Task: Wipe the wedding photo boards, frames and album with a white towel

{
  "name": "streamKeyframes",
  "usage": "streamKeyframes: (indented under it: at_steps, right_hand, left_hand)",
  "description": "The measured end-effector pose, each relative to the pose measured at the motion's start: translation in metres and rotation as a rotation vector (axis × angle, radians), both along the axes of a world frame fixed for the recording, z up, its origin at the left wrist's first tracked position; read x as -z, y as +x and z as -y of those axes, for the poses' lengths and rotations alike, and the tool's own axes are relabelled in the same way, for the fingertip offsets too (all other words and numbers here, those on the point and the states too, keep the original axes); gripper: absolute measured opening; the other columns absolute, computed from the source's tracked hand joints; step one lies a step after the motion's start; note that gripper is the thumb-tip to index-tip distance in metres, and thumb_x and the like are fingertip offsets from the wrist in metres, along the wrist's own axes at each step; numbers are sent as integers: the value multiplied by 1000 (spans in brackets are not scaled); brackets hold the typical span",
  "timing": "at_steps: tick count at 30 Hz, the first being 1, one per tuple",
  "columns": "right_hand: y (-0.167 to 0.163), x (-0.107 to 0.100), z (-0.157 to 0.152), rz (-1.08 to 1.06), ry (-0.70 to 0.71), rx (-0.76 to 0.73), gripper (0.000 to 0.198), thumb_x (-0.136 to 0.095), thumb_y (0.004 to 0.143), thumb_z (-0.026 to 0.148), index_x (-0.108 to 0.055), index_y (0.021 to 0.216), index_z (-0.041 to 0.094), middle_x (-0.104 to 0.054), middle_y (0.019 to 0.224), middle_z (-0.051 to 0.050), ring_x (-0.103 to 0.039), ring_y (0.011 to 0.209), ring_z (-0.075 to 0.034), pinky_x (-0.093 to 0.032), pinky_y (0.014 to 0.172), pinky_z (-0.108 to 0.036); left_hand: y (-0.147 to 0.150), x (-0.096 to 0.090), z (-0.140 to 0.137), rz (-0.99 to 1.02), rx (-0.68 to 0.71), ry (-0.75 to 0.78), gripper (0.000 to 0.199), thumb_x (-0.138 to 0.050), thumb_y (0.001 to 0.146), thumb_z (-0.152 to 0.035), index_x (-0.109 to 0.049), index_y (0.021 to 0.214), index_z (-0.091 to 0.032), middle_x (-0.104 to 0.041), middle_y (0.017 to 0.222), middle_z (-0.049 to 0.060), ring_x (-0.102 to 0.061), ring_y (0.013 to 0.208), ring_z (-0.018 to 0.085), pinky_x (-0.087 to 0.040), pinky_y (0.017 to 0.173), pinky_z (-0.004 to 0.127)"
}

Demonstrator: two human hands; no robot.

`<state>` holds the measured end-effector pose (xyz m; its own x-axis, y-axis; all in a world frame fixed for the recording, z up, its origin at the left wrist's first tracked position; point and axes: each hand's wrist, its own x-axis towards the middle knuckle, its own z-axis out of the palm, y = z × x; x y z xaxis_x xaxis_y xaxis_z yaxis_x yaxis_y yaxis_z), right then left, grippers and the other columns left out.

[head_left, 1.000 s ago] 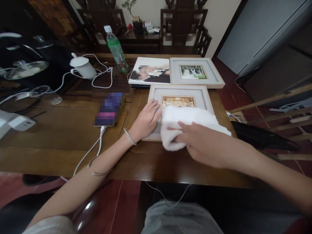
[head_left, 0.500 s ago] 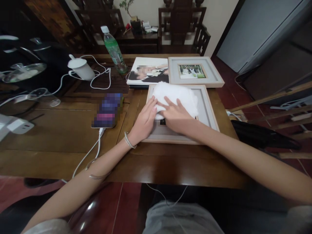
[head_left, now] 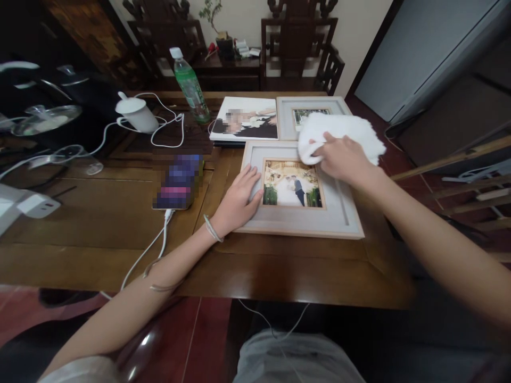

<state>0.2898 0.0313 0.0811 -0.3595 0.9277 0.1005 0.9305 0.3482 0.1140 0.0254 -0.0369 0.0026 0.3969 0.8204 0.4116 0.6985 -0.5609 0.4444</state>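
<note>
A light wooden picture frame (head_left: 275,219) with a wide pale mat lies on the table in front of me, a couple's wedding photo (head_left: 293,183) at its centre. My left hand (head_left: 241,199) rests open on the frame's left side, fingers stretched out. Over the frame's upper right corner, my right hand (head_left: 343,157) grips a white cloth (head_left: 337,130). The cloth also covers part of a second picture frame (head_left: 285,109) behind. Whether the cloth touches the frame's surface there, I cannot tell.
Beside the second frame lies a photo panel (head_left: 243,119) on a dark stack. Leftward are a green-labelled bottle (head_left: 190,88), a lidded white cup (head_left: 138,114), a phone (head_left: 178,183) on a charging cable, a tipped glass (head_left: 85,159) and a white power adapter (head_left: 38,205).
My right hand has moved the white cloth to the right and away from me, uncovering the photo. My left hand stays at the frame's left side.
</note>
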Motion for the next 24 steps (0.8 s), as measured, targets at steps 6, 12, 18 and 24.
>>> streamKeyframes:
  at_steps: [6,12,18,24]
  right_hand:
    - [21,-3,58,111,-62,-107,44,-45,74,4,-74,106,13,-55,143,-15,-44,132,-45,-45,94,-64]
    - [-1,-17,145,-32,-311,-285,43,-49,71,4,-76,100,23,-55,144,-5,-43,137,-40,-44,103,-64]
    - [-26,-7,145,-146,-308,-379,51,-46,73,1,-74,105,28,-51,148,3,-43,139,-31,-46,109,-51]
    - [-22,17,58,-25,-111,-279,56,-44,77,1,-65,127,14,-37,157,-10,-26,145,-42,-30,112,-68]
  left_hand:
    - [1,2,-1,24,-13,22,41,-47,97,-29,-52,134,-12,-51,146,18,-35,145,30,-33,118,55]
    - [0,0,0,-1,-14,18,42,-47,98,-29,-52,133,-8,-51,146,20,-35,145,31,-32,119,53]
    - [0,-2,0,-20,-19,-18,40,-41,101,-31,-52,135,-12,-50,148,16,-33,146,28,-30,120,52]
    - [-1,1,-2,-1,3,11,40,-42,101,-30,-52,134,-10,-51,146,18,-34,146,29,-31,120,52]
